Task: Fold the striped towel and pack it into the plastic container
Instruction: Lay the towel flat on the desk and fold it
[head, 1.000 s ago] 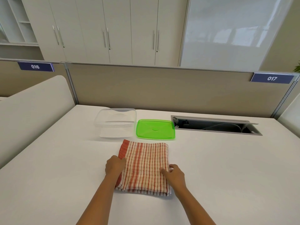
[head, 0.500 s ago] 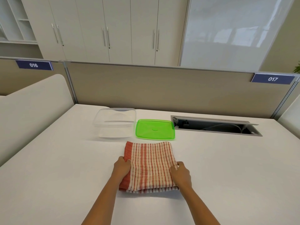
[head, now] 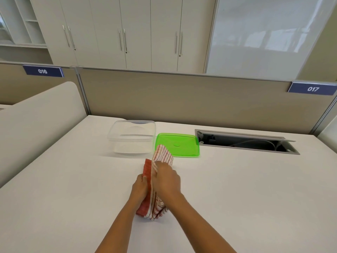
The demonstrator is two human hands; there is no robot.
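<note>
Both hands grip the striped towel [head: 160, 161] near the middle of the tabletop [head: 237, 189] — I see the right hand [head: 166, 181] clenched on one half, raised on edge, and the left hand [head: 139, 187] pinching the red-edged half beside it. Its lower end touches the tabletop. Toward the far edge sits the plastic container [head: 132, 136], clear, open on top, with the green lid [head: 177, 144] lying flat just beside it — the towel's raised tip overlaps the lid from my view.
</note>
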